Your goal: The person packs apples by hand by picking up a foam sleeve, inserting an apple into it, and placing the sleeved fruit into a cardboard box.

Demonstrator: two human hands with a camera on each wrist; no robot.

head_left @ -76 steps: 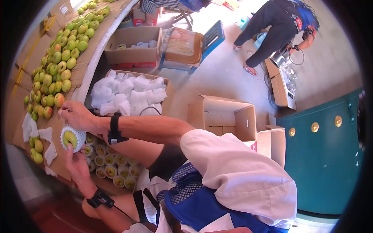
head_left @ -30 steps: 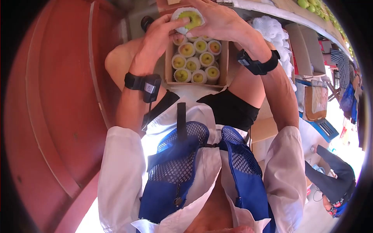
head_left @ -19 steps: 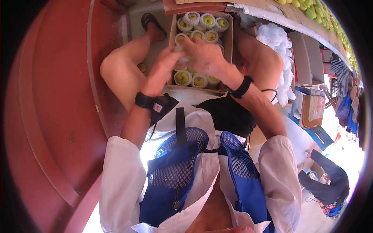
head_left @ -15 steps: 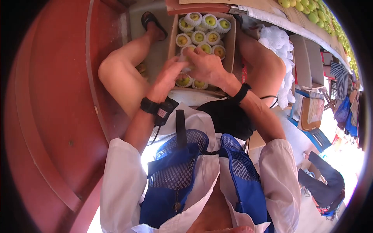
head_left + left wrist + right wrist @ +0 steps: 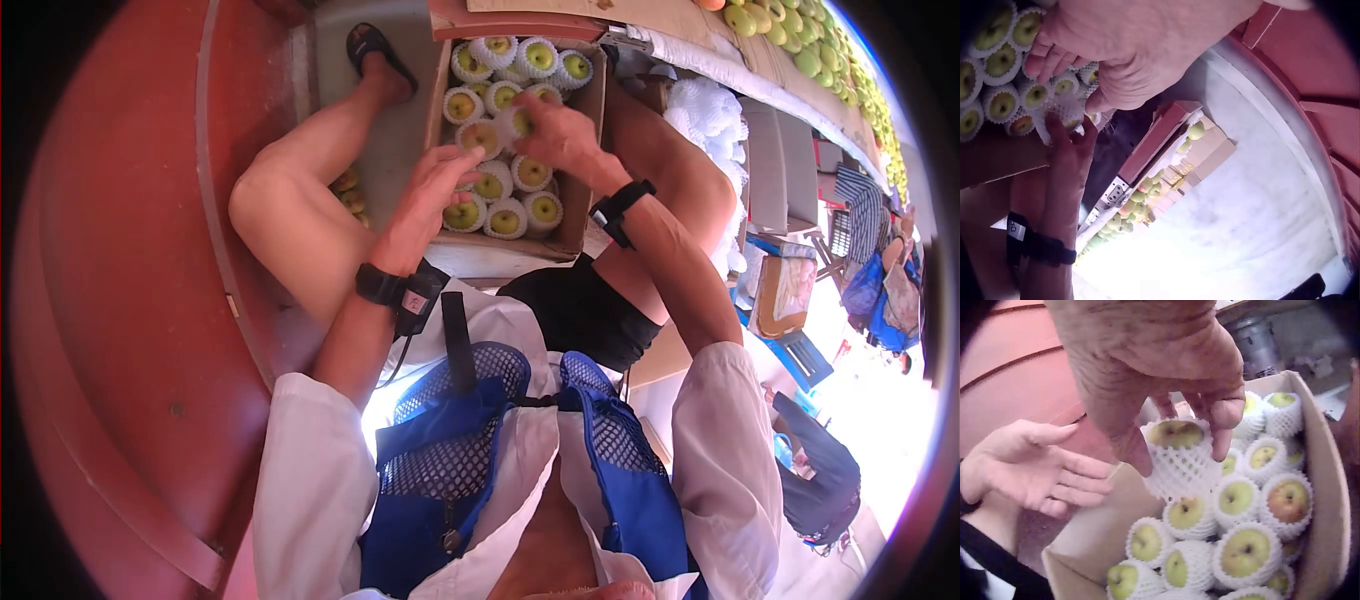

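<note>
My right hand (image 5: 560,135) holds an apple (image 5: 1175,440) wrapped in a white foam net, fingers and thumb spread round its sides. In the right wrist view this apple is just above other netted apples (image 5: 1249,553) in an open cardboard box (image 5: 440,100). My left hand (image 5: 1047,469) is beside the box with fingers extended and nothing in it. The left wrist view has the left hand (image 5: 1147,50) large at the top and the right hand (image 5: 1071,147) below it at the held apple.
The box stands between the person's legs (image 5: 300,200). White foam nets (image 5: 708,125) are heaped to the right. Loose apples (image 5: 800,40) lie on a cardboard-covered surface at the upper right. A red wall (image 5: 120,280) is on the left, and another person (image 5: 820,470) bends at the far right.
The view has turned from the loose apples to the box. Both hands brought the netted apple over and down to the box; the left hand has come away from it, while the right still holds it.
</note>
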